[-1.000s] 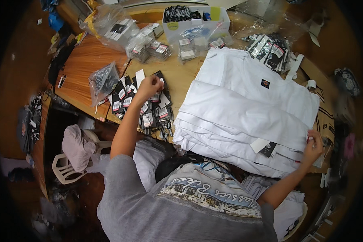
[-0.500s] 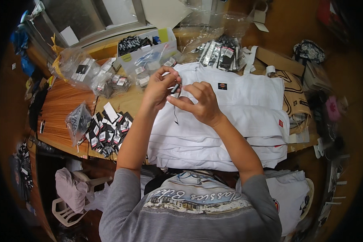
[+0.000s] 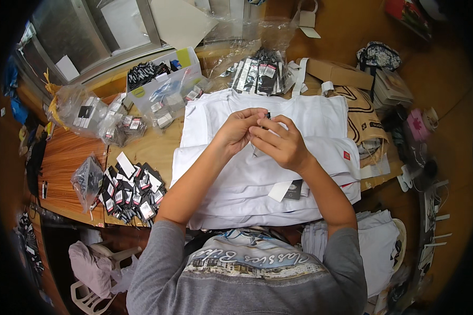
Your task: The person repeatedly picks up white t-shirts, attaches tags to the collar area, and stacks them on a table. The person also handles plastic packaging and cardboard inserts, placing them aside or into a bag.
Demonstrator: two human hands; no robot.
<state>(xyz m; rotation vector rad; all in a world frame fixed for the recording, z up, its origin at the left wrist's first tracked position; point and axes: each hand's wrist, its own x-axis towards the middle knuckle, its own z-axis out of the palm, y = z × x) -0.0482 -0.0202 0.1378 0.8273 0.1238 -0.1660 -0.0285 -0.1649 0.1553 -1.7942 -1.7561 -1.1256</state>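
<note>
My two hands meet above a stack of folded white shirts (image 3: 220, 189). Between the fingertips of my left hand (image 3: 240, 130) and my right hand (image 3: 279, 140) is a black hang-tag string (image 3: 268, 115); only its small dark end pokes up, the rest being covered by fingers. Both hands are closed in a pinch. Below my right wrist, a white and dark grey hang tag (image 3: 292, 190) lies over the shirts. I cannot tell whether it is joined to the string.
Left of the shirts lies a pile of black and white tags (image 3: 134, 191), beside a clear bag of small dark pieces (image 3: 88, 178). Behind are a white box of black strings (image 3: 165, 86), bagged tags (image 3: 260, 71) and bagged bundles (image 3: 122, 123). A brown paper bag (image 3: 360, 123) stands right.
My hands have come closer together and lowered over the shirts, my right fingers closing on the string. A hang tag now shows below my right wrist. The view has shifted right.
</note>
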